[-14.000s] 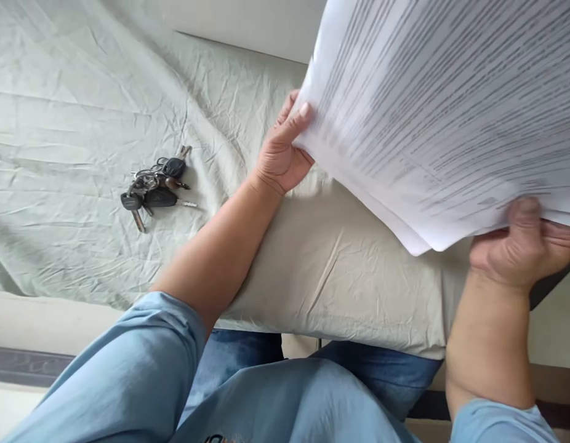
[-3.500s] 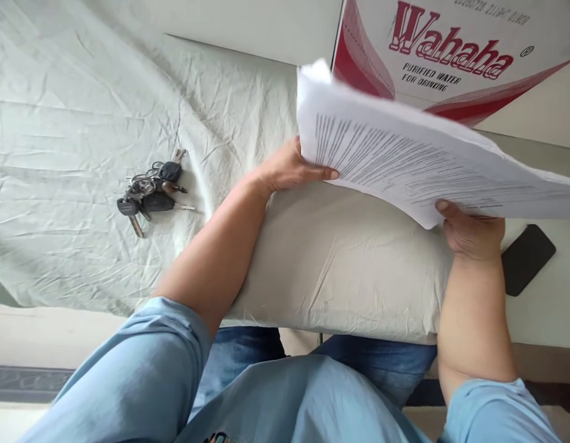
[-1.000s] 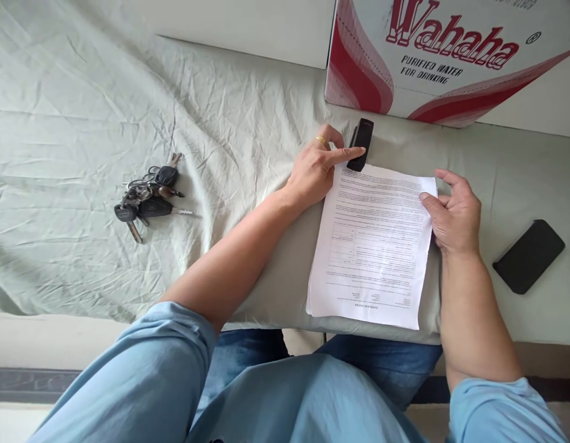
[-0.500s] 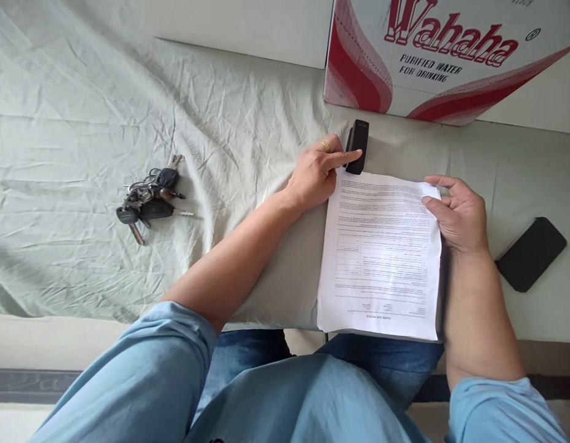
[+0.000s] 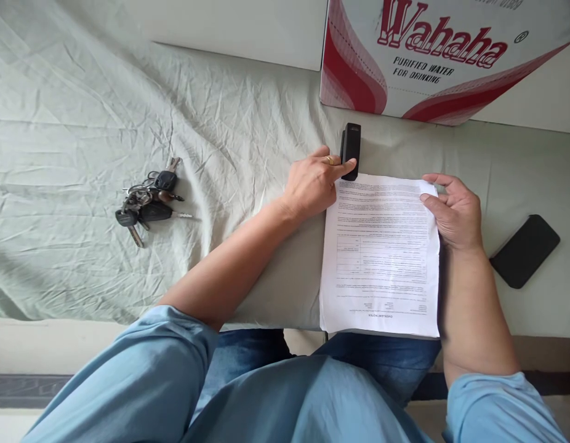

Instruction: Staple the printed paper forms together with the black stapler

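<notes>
A black stapler (image 5: 351,151) stands at the far left corner of a stack of printed papers (image 5: 381,258), its near end over the edge. My left hand (image 5: 315,181), with a ring on one finger, is at the stapler; one fingertip presses on its top and the other fingers are curled beside it, partly hidden. My right hand (image 5: 455,209) pinches the stack's right edge near the far corner, thumb on top of the sheets. The print on the top sheet faces away from me.
A bunch of keys (image 5: 151,202) lies on the wrinkled cloth (image 5: 248,123) to the left. A black phone-like slab (image 5: 525,251) lies right of my right forearm. A large red and white water carton (image 5: 423,80) stands behind the stapler.
The stapler has shifted slightly left along the papers' far edge. My left fingertip now sits nearer the stapler's near end. The papers have turned a little; my right hand keeps its hold.
</notes>
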`<state>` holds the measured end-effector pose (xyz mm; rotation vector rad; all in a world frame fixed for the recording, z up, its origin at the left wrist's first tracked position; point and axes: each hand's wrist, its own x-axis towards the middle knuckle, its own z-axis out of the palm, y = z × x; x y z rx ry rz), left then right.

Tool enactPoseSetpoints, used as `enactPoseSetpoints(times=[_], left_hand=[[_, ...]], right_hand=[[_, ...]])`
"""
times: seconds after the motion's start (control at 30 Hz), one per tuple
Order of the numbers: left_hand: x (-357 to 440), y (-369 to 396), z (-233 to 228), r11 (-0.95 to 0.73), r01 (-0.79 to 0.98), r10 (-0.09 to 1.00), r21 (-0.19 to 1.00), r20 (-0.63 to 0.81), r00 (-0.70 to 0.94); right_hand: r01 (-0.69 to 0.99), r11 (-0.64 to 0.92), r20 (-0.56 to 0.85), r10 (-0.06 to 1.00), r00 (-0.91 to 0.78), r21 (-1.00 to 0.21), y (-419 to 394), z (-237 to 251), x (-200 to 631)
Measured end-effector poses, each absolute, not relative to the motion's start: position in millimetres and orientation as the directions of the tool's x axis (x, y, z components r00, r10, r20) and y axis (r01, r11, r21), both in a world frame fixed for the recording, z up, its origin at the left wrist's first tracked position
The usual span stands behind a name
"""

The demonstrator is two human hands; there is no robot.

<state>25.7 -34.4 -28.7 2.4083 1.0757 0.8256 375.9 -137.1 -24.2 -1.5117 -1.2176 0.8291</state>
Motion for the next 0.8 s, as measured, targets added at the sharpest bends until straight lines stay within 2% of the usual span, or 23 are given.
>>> enactPoseSetpoints(times=[0.13, 0.33, 0.4, 0.5, 0.63, 0.8], left_hand=[[31, -39, -28, -0.595, 0.532, 0.795, 0.603, 0.341, 0.502], [28, -21, -42, -0.567, 0.341, 0.806, 0.75, 0.419, 0.418], [24, -17, -41, -0.514, 0.286, 0.844, 0.809, 0.417, 0.337], [19, -16, -32, -0.382, 0.218, 0.914, 0.898, 0.333, 0.231], [18, -20, -18, -0.254, 0.183, 0.94, 0.95, 0.198, 0.276], [14, -23, -6, -0.216, 0.191, 0.904, 0.958, 0.122, 0.41]], right_hand=[[0.271, -0.055, 0.03, 0.953, 0.3, -0.961, -137, -19, 369], [0.245, 0.015, 0.083, 0.959, 0.27, -0.969, -140, -13, 360], [0.219, -0.007, 0.044, 0.974, 0.224, -0.976, -141, -9, 362], [0.159, -0.04, -0.013, 0.986, 0.168, -0.986, -145, -3, 363], [0.082, -0.052, -0.04, 0.988, 0.149, -0.995, -151, 5, 359], [0.051, -0.036, -0.025, 0.98, 0.196, -0.998, -150, 7, 355]])
